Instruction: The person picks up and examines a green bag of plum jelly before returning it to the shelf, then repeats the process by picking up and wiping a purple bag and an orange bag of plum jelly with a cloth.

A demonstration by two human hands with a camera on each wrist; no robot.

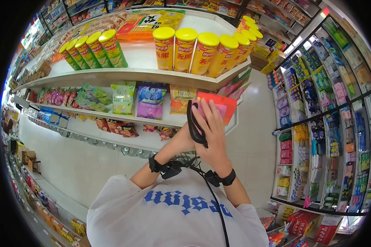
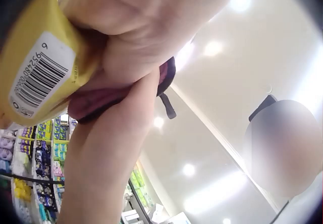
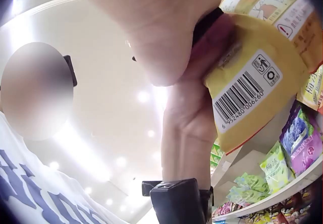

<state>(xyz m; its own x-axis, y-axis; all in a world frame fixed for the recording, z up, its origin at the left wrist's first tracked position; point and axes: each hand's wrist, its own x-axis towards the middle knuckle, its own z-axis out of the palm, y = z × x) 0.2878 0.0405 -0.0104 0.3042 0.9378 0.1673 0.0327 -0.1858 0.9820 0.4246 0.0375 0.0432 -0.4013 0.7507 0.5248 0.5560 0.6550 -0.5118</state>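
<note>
In both hands is a snack bag [image 1: 230, 110], red-orange from above, with a yellow underside bearing a barcode [image 2: 41, 76]. My left hand [image 1: 184, 139] grips it from below, mostly hidden under the right hand. Over the bag lies my right hand [image 1: 210, 126], its fingers straight across a pink cloth piece [image 1: 221, 109] with black edging [image 1: 195, 127]. The right wrist view shows that pink cloth [image 3: 214, 41] squeezed between the right palm and the yellow bag [image 3: 262, 42].
Before me stands a white tiered shelf [image 1: 140, 74] with yellow-lidded canisters [image 1: 184, 51] on top. Plum jelly bags [image 1: 150, 101] fill the tier below. To the right, tall racks [image 1: 309, 119] of packaged goods stand beyond the tiled floor [image 1: 255, 136]. A black cable [image 1: 218, 201] runs down my shirt.
</note>
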